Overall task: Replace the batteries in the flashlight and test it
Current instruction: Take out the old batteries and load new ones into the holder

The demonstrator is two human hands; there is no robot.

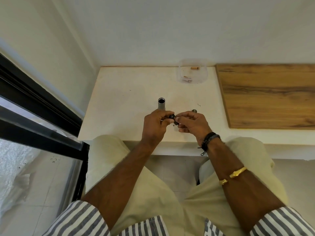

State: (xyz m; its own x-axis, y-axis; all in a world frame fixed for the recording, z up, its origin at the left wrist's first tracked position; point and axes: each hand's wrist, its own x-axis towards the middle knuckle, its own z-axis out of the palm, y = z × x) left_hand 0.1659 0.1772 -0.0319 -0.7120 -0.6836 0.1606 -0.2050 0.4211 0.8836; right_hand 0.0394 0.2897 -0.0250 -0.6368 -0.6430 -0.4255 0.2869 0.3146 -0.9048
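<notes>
A grey flashlight tube (161,104) stands upright on the white table (122,103), its open dark end up, just beyond my left hand (156,126). Both hands meet over the table's front middle around a small black part (172,117), likely the battery holder. My left hand pinches it from the left. My right hand (191,123) holds its right end with fingertips; most of the part is hidden by fingers. A small dark piece (194,110), perhaps the cap, lies behind my right hand.
A clear plastic box (193,72) at the table's back holds a copper-coloured battery (195,68) and small bits. A wooden board (267,94) covers the right side. A black-framed glass door (42,120) is at left. My knees are under the table's front edge.
</notes>
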